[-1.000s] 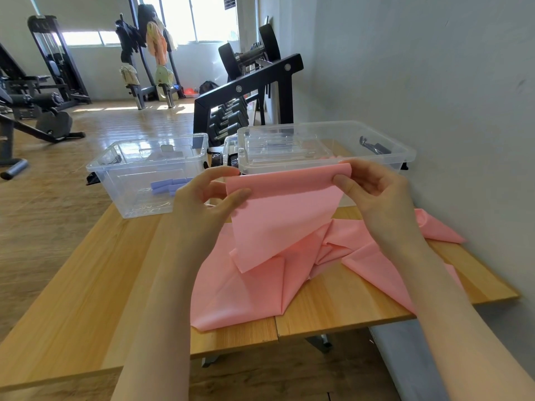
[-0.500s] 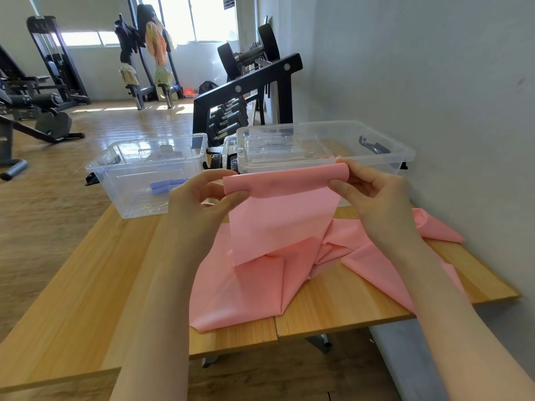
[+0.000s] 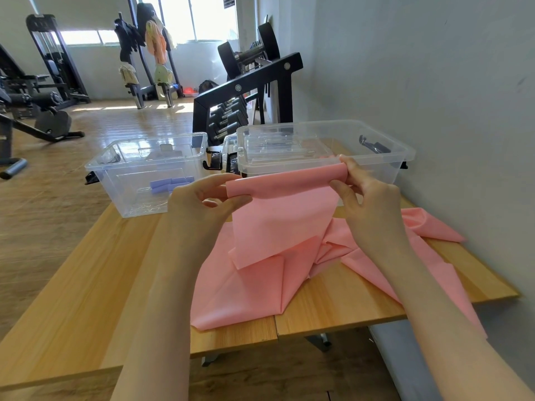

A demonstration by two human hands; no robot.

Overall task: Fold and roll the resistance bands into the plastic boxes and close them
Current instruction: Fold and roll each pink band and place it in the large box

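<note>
Pink resistance band [image 3: 283,224], smooth, top edge rolled, pinched by left hand [image 3: 199,206] and right hand [image 3: 367,204], tail crumpled on surface [image 3: 86,285]

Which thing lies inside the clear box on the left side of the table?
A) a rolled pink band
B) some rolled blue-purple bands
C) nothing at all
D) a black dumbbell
B: blue-purple rolls lie on the floor of the left box, while the pink band is outside it, held by both hands.
</note>
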